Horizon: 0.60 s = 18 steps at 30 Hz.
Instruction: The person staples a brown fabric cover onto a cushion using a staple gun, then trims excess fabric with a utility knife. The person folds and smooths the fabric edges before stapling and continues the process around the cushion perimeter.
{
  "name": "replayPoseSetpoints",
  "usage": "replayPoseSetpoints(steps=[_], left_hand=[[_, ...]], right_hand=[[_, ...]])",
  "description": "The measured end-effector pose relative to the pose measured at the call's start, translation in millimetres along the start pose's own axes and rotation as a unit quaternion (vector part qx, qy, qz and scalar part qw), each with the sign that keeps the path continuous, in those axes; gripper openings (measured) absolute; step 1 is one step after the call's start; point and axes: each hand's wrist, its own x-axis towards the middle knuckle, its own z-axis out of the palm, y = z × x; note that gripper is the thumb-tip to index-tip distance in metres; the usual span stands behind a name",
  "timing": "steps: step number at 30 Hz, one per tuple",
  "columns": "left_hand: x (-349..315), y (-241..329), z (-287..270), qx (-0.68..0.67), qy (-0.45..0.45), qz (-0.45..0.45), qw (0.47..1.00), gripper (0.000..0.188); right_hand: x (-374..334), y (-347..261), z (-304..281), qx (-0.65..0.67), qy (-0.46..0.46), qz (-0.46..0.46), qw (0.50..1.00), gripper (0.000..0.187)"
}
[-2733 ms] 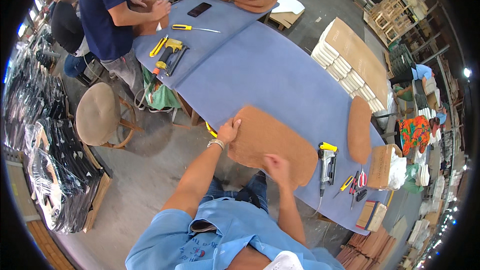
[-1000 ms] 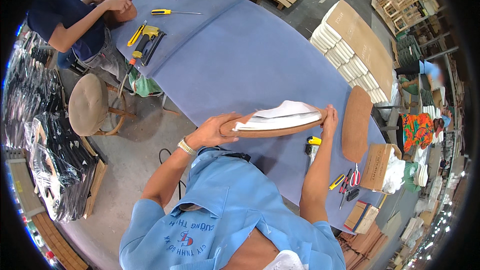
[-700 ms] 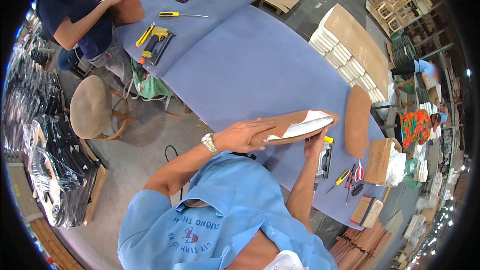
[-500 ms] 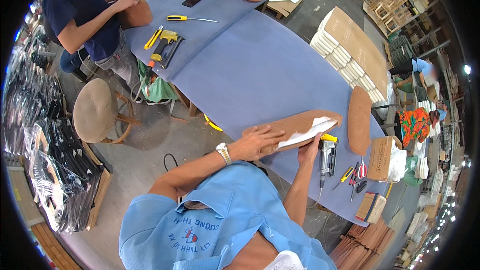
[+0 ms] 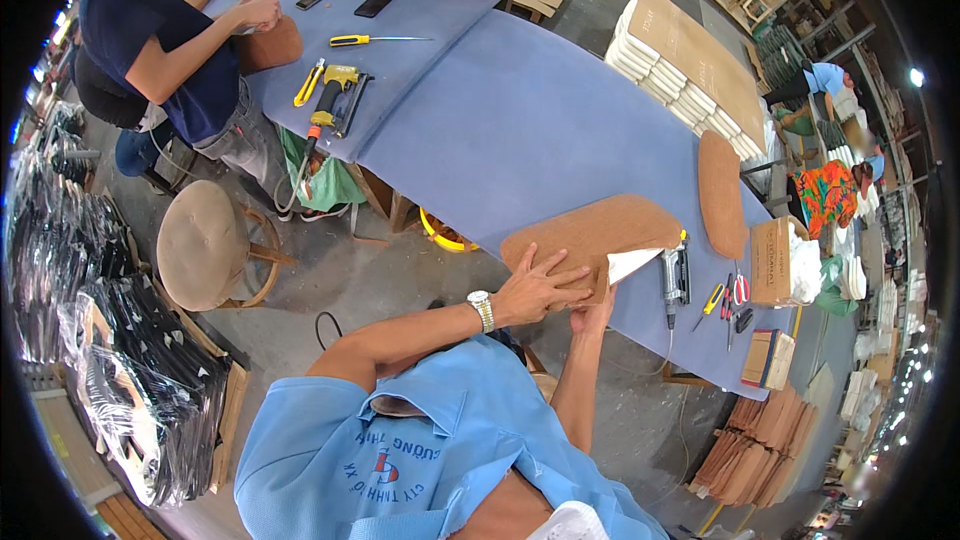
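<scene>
A long brown fabric-covered cushion pad (image 5: 600,223) lies at the near edge of the blue table, its near end jutting past the edge. My left hand (image 5: 545,287), with a watch on its wrist, rests on that end with fingers spread. My right hand (image 5: 594,313) grips the near edge from below, its fingertips partly hidden by the pad. Beside it a white sheet or lining (image 5: 630,263) shows from under the fabric. Just right of the pad lies a grey staple gun (image 5: 676,278) with a hose.
A second brown pad (image 5: 721,195), screwdrivers (image 5: 713,300), scissors (image 5: 740,290) and a carton (image 5: 772,260) are on the right. A stack of flat panels (image 5: 690,65) stands beyond. Far left, a yellow staple gun (image 5: 338,95) lies near a co-worker (image 5: 165,40). A round stool (image 5: 203,245) stands left.
The pad has turned and tilted so more of its brown face shows and less white lining. Both hands have shifted with it, the right one lower and closer to the left.
</scene>
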Motion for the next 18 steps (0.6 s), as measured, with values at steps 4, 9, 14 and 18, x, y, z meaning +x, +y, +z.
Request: replayPoseSetpoints(steps=[4, 9, 14, 18], left_hand=[[-18, 8, -3, 0.023, 0.056, 0.018, 0.998, 0.069], [-9, 4, 15, 0.165, 0.073, 0.051, 0.982, 0.068], [-15, -31, 43, -0.036, 0.056, 0.010, 0.998, 0.068], [-38, -96, 42, -0.034, 0.144, -0.235, 0.961, 0.061]], right_hand=[[-7, 11, -3, 0.075, -0.066, -0.004, 0.995, 0.053], [38, 36, -30, 0.057, -0.078, 0.061, 0.993, 0.057], [43, 53, -54, 0.045, 0.064, 0.105, 0.991, 0.069], [14, 43, -49, -0.246, 0.092, 0.018, 0.965, 0.064]])
